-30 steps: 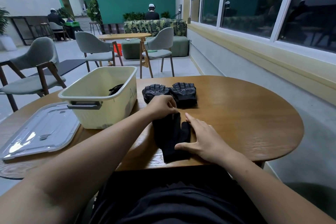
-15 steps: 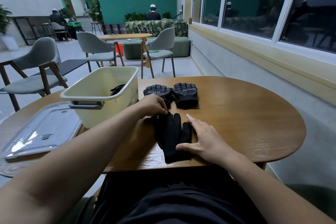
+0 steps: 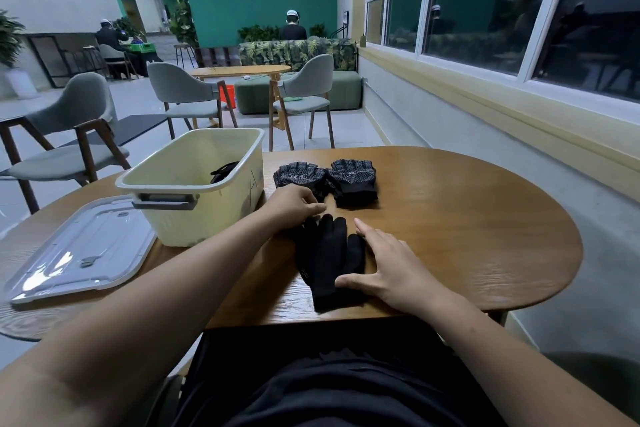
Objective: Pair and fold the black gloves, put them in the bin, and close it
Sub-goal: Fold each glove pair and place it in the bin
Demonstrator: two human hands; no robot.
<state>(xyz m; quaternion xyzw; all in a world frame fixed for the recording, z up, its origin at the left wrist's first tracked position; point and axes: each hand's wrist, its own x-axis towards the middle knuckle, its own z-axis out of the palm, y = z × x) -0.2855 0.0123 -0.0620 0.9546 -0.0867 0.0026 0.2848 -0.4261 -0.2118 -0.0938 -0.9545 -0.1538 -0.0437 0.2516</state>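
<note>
My left hand [image 3: 294, 203] has slid left off the black gloves [image 3: 327, 262], so their fingertips are now uncovered. Its fingers are curled at the glove tips; pinching or not, I can't tell. Right hand [image 3: 386, 265] unchanged: flat, fingers straight and together, thumb pressing the gloves. Gloves lie stacked on the table [image 3: 467, 236], near the open bin [image 3: 194, 215]; the lid [image 3: 79, 253] lies left of it.
</note>
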